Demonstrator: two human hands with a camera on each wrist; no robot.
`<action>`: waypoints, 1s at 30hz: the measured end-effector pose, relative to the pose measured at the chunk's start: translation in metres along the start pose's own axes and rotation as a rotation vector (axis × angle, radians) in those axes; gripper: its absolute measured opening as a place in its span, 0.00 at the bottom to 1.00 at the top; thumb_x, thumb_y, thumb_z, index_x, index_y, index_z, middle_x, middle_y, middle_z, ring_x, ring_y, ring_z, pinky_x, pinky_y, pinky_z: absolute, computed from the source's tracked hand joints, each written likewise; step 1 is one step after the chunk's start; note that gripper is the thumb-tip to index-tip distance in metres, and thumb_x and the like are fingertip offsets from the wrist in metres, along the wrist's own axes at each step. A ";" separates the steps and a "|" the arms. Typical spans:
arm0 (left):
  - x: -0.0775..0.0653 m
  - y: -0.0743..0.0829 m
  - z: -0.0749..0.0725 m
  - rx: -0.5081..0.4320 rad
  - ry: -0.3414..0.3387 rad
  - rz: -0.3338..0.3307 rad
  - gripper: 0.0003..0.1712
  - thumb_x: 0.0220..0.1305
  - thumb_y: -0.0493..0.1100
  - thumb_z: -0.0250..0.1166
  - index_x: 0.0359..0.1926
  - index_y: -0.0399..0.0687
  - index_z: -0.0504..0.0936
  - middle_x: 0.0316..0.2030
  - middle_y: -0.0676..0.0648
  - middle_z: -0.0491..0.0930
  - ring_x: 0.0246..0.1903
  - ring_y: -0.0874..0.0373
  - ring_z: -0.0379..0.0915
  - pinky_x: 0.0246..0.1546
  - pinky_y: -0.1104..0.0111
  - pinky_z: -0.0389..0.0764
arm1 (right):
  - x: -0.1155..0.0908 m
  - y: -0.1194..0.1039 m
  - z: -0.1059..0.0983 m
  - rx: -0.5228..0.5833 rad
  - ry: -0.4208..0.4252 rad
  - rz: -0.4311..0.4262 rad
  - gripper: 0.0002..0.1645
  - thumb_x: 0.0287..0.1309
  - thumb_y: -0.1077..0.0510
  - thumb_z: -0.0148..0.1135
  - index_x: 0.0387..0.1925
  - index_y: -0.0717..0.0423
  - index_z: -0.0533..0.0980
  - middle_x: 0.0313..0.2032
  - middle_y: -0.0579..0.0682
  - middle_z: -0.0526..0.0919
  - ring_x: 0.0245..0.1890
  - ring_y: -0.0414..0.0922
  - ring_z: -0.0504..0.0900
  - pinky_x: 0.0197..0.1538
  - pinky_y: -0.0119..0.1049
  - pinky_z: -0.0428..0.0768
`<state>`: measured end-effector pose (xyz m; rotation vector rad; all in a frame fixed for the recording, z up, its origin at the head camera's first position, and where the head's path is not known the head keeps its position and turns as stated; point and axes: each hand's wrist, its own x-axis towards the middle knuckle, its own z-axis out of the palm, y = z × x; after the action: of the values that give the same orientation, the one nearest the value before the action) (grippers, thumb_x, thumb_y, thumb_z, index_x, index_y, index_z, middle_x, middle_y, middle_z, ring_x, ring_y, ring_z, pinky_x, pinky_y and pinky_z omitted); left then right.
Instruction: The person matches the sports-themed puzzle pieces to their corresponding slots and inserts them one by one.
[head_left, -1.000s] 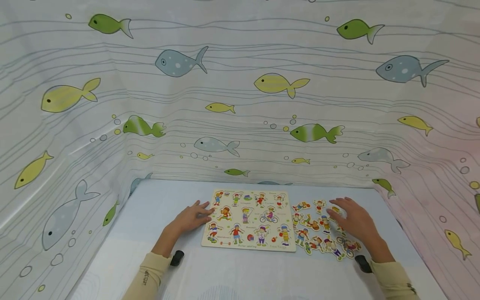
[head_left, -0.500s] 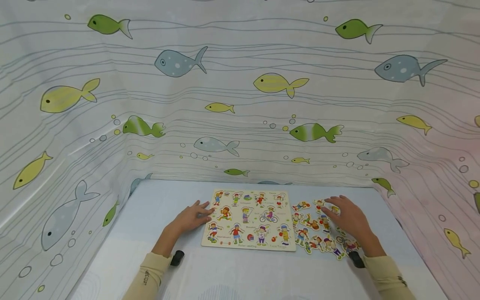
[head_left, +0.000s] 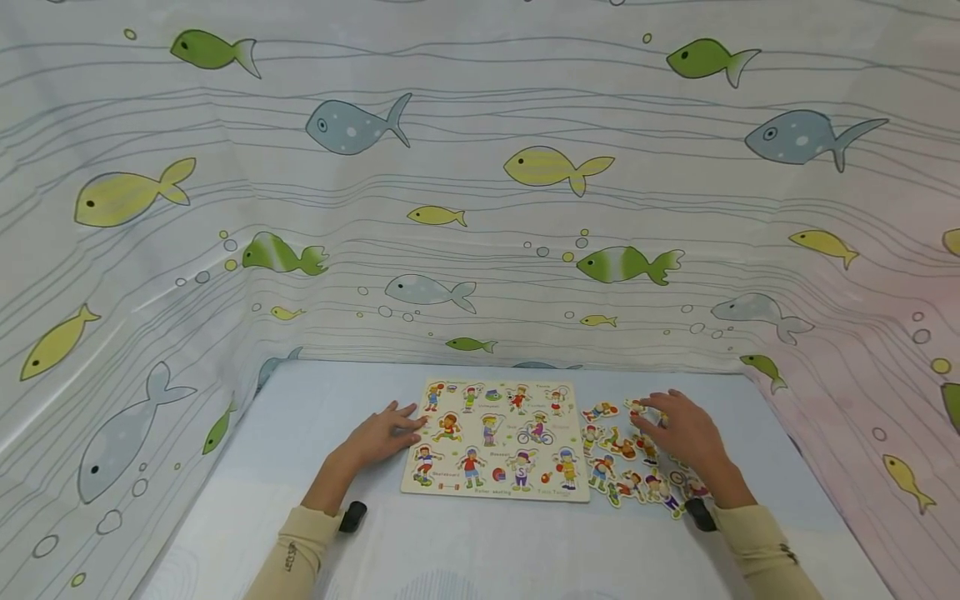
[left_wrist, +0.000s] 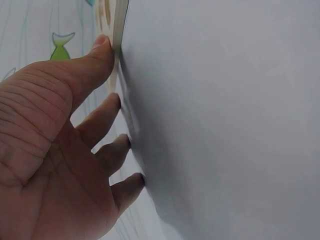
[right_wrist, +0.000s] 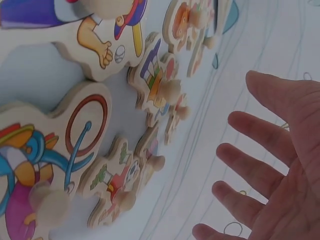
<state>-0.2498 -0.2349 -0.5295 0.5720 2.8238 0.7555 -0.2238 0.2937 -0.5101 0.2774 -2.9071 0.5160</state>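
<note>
A wooden puzzle board (head_left: 495, 493) printed with sports figures lies flat on the table. My left hand (head_left: 384, 435) rests at its left edge; in the left wrist view the thumb (left_wrist: 97, 60) touches the board's edge and the other fingers meet the tabletop. To the board's right lie several loose wooden figure pieces (head_left: 602, 473) with round knobs. Over their far right part hovers my right hand (head_left: 684, 429), hiding some of them. The right wrist view has its fingers (right_wrist: 255, 165) spread and holding nothing, apart from a soccer piece (right_wrist: 112, 180) and a bicycle piece (right_wrist: 80, 130).
A pale cloth covers the table (head_left: 480, 550). Fish-printed sheets (head_left: 480, 250) stand as walls behind and on both sides. Black wrist devices (head_left: 352, 517) sit under both forearms.
My right hand has moved left over the loose pieces, covering more of the upper ones. The left hand has stayed at the board's edge. The head view has shifted slightly.
</note>
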 end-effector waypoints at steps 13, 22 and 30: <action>0.000 0.000 -0.001 -0.005 0.001 0.006 0.23 0.67 0.50 0.64 0.60 0.47 0.80 0.69 0.38 0.65 0.70 0.30 0.49 0.64 0.31 0.50 | 0.010 -0.012 0.015 -0.027 -0.042 -0.009 0.26 0.59 0.45 0.68 0.51 0.59 0.82 0.56 0.64 0.79 0.65 0.68 0.65 0.60 0.69 0.66; 0.000 0.001 0.000 -0.021 0.001 -0.006 0.23 0.67 0.49 0.65 0.60 0.46 0.80 0.69 0.39 0.64 0.70 0.31 0.48 0.65 0.33 0.49 | 0.015 -0.022 0.021 -0.020 -0.078 -0.021 0.21 0.60 0.45 0.68 0.48 0.55 0.84 0.57 0.63 0.79 0.65 0.68 0.65 0.60 0.68 0.67; 0.001 0.000 0.001 -0.029 -0.002 -0.012 0.23 0.68 0.49 0.64 0.60 0.46 0.80 0.69 0.38 0.64 0.71 0.30 0.47 0.65 0.33 0.48 | 0.021 -0.032 0.020 -0.058 -0.117 -0.006 0.22 0.60 0.45 0.67 0.48 0.55 0.84 0.57 0.62 0.79 0.65 0.68 0.64 0.60 0.69 0.66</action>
<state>-0.2502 -0.2340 -0.5308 0.5510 2.8067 0.7922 -0.2403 0.2541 -0.5144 0.3185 -3.0274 0.4269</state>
